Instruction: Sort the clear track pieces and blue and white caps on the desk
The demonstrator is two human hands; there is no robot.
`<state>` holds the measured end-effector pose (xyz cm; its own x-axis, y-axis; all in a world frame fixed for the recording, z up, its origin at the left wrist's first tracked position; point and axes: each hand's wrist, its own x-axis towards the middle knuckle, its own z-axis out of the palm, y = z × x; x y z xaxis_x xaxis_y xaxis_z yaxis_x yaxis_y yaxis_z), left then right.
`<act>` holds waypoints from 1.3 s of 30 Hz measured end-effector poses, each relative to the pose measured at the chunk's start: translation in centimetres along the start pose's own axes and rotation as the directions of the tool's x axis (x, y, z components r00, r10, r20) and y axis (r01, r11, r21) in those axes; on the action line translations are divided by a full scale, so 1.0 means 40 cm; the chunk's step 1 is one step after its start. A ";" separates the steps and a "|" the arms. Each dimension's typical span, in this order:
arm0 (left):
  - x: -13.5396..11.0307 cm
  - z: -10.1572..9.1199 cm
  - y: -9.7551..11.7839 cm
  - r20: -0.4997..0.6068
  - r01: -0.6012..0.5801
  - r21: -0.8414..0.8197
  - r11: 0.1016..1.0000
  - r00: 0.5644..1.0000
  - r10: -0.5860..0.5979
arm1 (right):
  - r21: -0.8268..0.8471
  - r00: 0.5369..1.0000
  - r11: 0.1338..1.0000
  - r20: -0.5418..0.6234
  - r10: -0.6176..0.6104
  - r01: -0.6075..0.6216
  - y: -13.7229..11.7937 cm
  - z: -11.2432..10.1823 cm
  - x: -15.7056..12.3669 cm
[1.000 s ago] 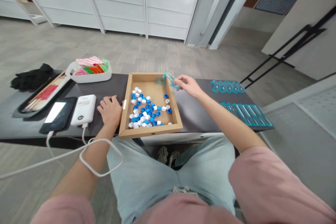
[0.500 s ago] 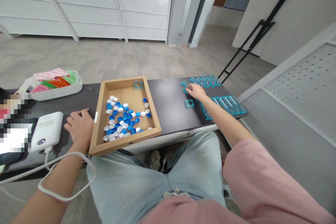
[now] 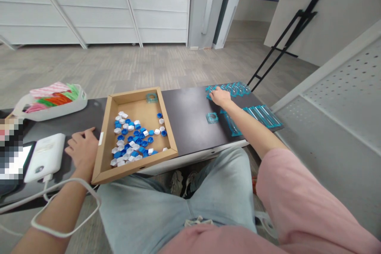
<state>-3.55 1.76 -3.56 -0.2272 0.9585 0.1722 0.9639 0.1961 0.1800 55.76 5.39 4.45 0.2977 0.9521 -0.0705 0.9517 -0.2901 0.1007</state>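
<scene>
My left hand [image 3: 82,147] rests on the dark table beside the cardboard tray [image 3: 173,143], fingers apart and holding nothing. Blue and white hexagonal pieces [image 3: 131,139] lie loose in that tray, with a clear turquoise frame [image 3: 151,97] in its far right corner. At the far right of the table, my right hand [image 3: 219,96] grips the clear turquoise plastic piece [image 3: 208,90] at the left end of a row of similar pieces [image 3: 235,89]; its fingertips are partly hidden. Another turquoise frame [image 3: 212,118] lies alone nearer to me.
Clear turquoise-edged strips [image 3: 258,116] lie side by side under and beyond my right forearm. A white basket [image 3: 59,113] of coloured bundles stands at the far left. Near my left hand are a white power bank [image 3: 45,156] and a phone [image 3: 18,162]; a white cable [image 3: 64,233] loops over my left forearm.
My right hand has moved slightly away from me, bringing the turquoise piece up against the row's left end. My left hand stays beside the tray; the view has shifted slightly.
</scene>
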 end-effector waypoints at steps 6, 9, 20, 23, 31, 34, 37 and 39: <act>0.006 -0.006 0.022 0.017 0.036 0.052 0.998 0.999 -0.037 | 0.015 1.000 1.000 -0.024 0.003 -0.003 0.009 -0.007 -0.017; 0.003 -0.018 0.035 0.041 0.042 0.047 0.998 0.998 -0.044 | 0.055 0.995 0.996 -0.077 -0.068 0.073 -0.040 -0.025 -0.034; -0.010 -0.025 0.044 0.004 0.020 0.007 1.000 1.000 -0.020 | 0.041 0.728 0.742 -0.233 -0.644 0.669 -0.524 -0.100 -0.064; -0.016 -0.033 0.050 0.017 0.012 -0.006 1.000 1.000 -0.012 | 0.004 0.735 0.754 -0.228 -0.639 0.657 -0.625 -0.097 -0.029; -0.024 -0.050 0.057 0.037 -0.019 -0.037 0.999 0.999 0.020 | -0.069 0.745 0.750 -0.091 -0.661 0.657 -0.708 -0.083 -0.019; -0.023 -0.042 0.053 0.025 -0.019 -0.030 0.999 1.000 0.019 | -0.084 0.728 0.729 -0.047 -0.684 0.679 -0.717 -0.077 -0.038; -0.019 -0.031 0.048 -0.003 -0.018 -0.018 1.000 1.000 0.018 | -0.071 0.667 0.669 -0.052 -0.743 0.740 -0.726 -0.085 -0.058; -0.017 -0.026 0.046 -0.022 -0.018 -0.017 1.000 1.000 0.018 | -0.033 0.608 0.610 -0.057 -0.792 0.791 -0.723 -0.101 -0.080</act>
<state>-1.75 1.25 -2.33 -0.2132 0.9571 0.1962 0.9653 0.1754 0.1934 27.00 11.14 5.78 -0.5768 0.8143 -0.0656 0.8140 0.5796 0.0382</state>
